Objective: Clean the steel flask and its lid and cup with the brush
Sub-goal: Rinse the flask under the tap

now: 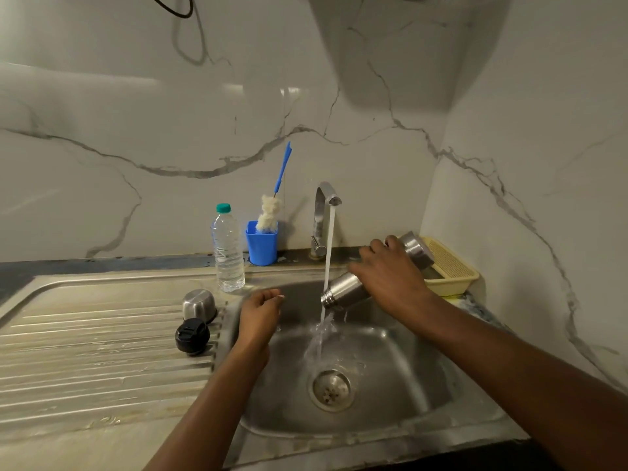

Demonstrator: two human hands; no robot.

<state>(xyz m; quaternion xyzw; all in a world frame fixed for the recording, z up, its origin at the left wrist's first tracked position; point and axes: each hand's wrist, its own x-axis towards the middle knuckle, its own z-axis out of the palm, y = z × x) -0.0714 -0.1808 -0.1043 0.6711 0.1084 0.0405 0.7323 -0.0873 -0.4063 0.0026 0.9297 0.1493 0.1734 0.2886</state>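
Observation:
My right hand (389,273) grips the steel flask (343,289) around its middle and holds it tilted over the sink, mouth down to the left, right beside the running water. My left hand (260,316) hovers over the sink's left edge with fingers loosely curled, holding nothing. The steel cup (199,304) stands upside down on the drainboard, and the black lid (192,335) lies just in front of it. The brush (273,205), with a blue handle and white bristles, stands in a blue holder (261,245) behind the sink.
The tap (323,219) pours a stream into the steel sink basin (390,379) toward the drain (331,389). A clear plastic water bottle (227,248) stands left of the holder. A yellow basket (448,266) sits at the back right corner. The ribbed drainboard (85,341) lies left.

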